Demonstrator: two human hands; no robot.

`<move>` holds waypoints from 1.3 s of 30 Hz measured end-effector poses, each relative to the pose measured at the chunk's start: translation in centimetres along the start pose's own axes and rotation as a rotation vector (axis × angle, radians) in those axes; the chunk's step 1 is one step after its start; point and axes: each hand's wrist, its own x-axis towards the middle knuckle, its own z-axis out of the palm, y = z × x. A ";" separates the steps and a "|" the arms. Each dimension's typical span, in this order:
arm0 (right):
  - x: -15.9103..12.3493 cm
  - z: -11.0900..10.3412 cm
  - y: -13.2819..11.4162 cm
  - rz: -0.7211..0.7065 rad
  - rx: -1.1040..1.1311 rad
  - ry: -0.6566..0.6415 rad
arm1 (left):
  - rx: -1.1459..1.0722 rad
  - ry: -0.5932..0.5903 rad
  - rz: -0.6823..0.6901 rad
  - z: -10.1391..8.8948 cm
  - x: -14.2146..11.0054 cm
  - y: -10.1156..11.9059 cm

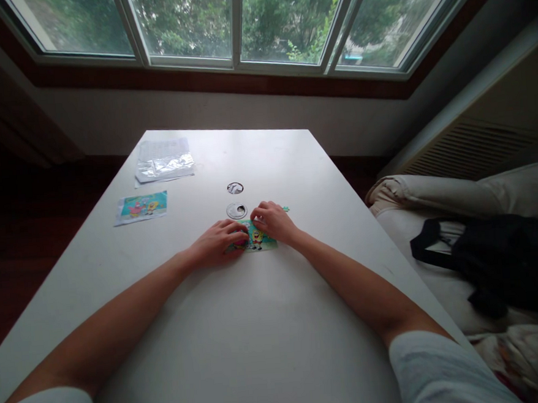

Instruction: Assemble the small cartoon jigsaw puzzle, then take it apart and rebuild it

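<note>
A small jigsaw puzzle (257,241) with a yellow cartoon figure on a green-blue ground lies flat on the white table. My left hand (223,240) rests over its left part, fingers stretched out and hiding some of the picture. At the upper right edge is my right hand (273,219), its fingers bent and drawn together at the tips; whatever they pinch, if anything, is hidden. Just beyond the right hand sits a small green piece (287,209). A round silvery disc (237,210) lies above the puzzle, close to both hands.
Farther up the table (119,298) is a second round shiny item (235,188). A printed picture sheet (143,207) lies to the left, with a clear plastic bag (164,166) on papers behind it. Right of the table, a pale sofa (403,210) holds a black bag (507,258).
</note>
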 end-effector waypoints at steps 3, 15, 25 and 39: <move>-0.1 -0.1 -0.6 -0.032 0.004 -0.008 | 0.008 -0.018 -0.009 -0.4 0.0 0.0; 0.2 -5.1 6.1 0.300 -0.165 0.000 | -0.015 -0.019 -0.031 -0.2 -0.3 -0.3; -0.4 -4.3 5.7 0.364 -0.360 -0.160 | -0.019 -0.057 -0.042 -0.4 -0.2 -0.1; 0.1 -1.2 3.8 0.040 -0.112 0.024 | -0.031 -0.057 -0.049 -0.7 -0.2 -0.2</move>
